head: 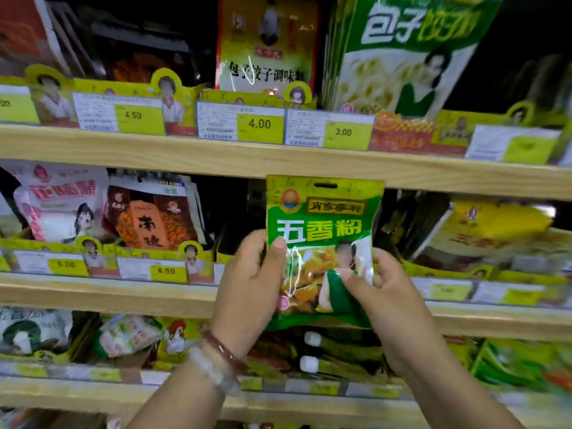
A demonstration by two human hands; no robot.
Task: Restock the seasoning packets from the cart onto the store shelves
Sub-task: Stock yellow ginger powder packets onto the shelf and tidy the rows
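Two hands grip one glossy green-and-yellow plastic seasoning packet (pixel 322 243): left hand (pixel 250 283) and right hand (pixel 387 292) pinch its lower edges. Judged light, limp, slippery; support near the thumbs.

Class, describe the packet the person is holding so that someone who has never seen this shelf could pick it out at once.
Start at the wooden shelf carrying the 4.00 price tag. Just below its front edge, a green and yellow seasoning packet is held upright in front of the shelves, gripped by the left hand and right hand. Unlike its neighbours, it sits in no shelf tray and bears large white characters on green.
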